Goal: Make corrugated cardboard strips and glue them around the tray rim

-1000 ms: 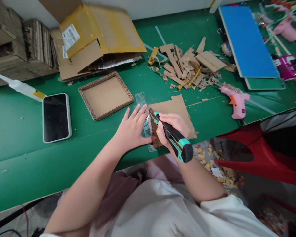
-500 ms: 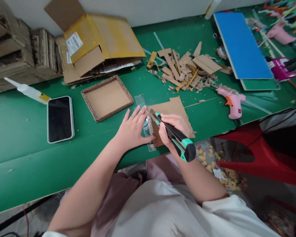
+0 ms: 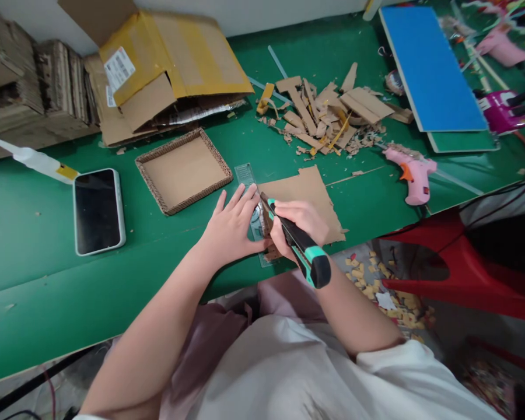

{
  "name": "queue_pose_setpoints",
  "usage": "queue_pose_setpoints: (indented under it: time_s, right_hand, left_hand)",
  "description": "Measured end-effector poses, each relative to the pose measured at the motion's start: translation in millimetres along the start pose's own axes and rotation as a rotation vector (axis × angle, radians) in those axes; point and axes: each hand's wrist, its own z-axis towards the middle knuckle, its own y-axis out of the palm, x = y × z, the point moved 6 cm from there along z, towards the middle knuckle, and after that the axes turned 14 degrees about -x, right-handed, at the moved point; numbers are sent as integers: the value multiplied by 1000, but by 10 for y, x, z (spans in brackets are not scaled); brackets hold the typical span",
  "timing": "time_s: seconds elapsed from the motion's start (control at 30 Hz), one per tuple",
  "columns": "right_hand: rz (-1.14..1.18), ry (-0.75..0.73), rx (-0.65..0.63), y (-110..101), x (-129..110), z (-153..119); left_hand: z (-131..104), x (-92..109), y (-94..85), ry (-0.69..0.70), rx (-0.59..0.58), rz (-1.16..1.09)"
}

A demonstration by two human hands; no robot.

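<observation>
My left hand (image 3: 231, 227) lies flat with its fingers spread, pressing on a clear ruler (image 3: 245, 174). The ruler rests along the left edge of a flat cardboard piece (image 3: 308, 189). Wrapped around a black and teal utility knife (image 3: 301, 242), my right hand (image 3: 300, 224) is beside the ruler, over the cardboard. The knife's tip points down at the cardboard next to the ruler's edge. Up and to the left of my left hand sits a shallow cardboard tray (image 3: 161, 201) with corrugated walls.
A phone (image 3: 98, 213) and white bottle (image 3: 39, 163) lie left. Behind are a yellow-taped box (image 3: 192, 52) and cardboard scraps (image 3: 324, 114). On the right are a pink glue gun (image 3: 415, 178), blue board (image 3: 433, 70) and red stool (image 3: 472, 274).
The knife and my right hand have shifted slightly left relative to the cardboard. My left hand stays on the ruler. The whole view has moved a little.
</observation>
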Motion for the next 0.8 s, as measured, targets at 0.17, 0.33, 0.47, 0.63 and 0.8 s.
queue_pose_setpoints:
  time_s: [0.17, 0.33, 0.47, 0.63, 0.8]
  right_hand:
    - [10, 23, -30, 48, 21, 39]
    - [0, 81, 10, -45, 41, -15]
    - [-26, 60, 66, -133, 5, -56]
    - [29, 67, 26, -92, 14, -54]
    - [75, 95, 8, -76, 38, -72]
  left_hand:
    - [2, 4, -7, -4, -17, 13]
    - [1, 1, -8, -6, -8, 38]
    - [6, 7, -9, -2, 1, 51]
    - [3, 3, -9, 0, 6, 40]
    - [1, 0, -6, 8, 17, 38]
